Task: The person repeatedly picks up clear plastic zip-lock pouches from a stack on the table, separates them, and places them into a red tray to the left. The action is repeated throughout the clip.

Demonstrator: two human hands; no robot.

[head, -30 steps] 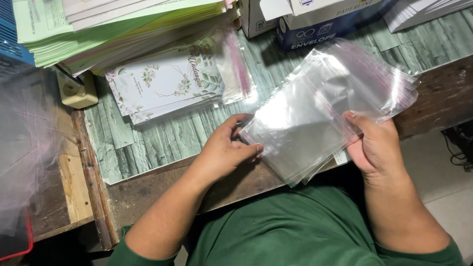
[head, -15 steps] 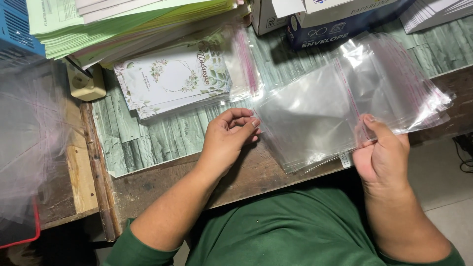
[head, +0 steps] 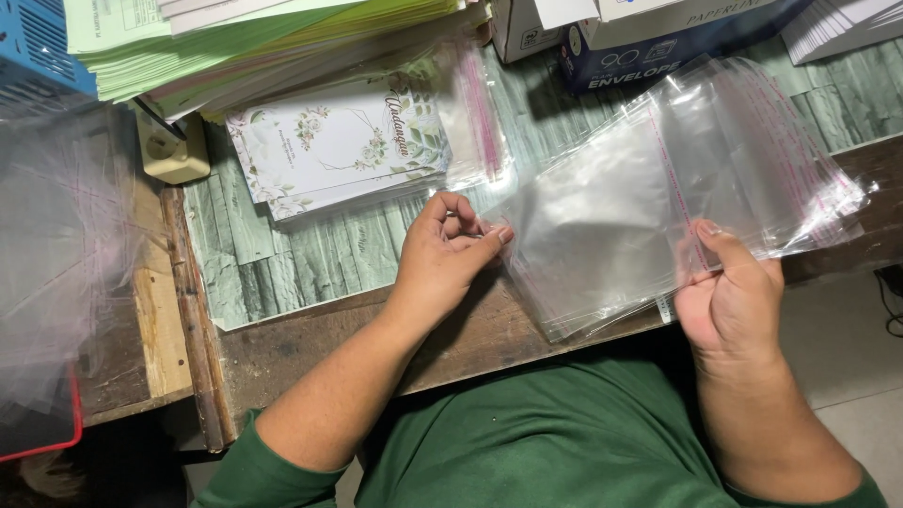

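Fingers (head: 467,229) of left hand (head: 442,268) pinch clear bags (head: 649,198); right hand (head: 729,296) grips them.

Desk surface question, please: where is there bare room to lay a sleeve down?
Free: the green plank-print strip between floral cards and left hand, and the bare wood edge below. Crowded: paper piles, boxes, and clear sleeves under the right hand.

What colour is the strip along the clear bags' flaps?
Red, on the clear bags; head view.

Stacked at the back: floral cards (head: 339,146) in clear sleeves, beneath sheaves of pale green paper (head: 254,47). Beside them a cream power socket (head: 172,150) (on the wooden bench edge), further right a dark blue box (head: 658,47) and, far left, a blue crate (head: 42,42).
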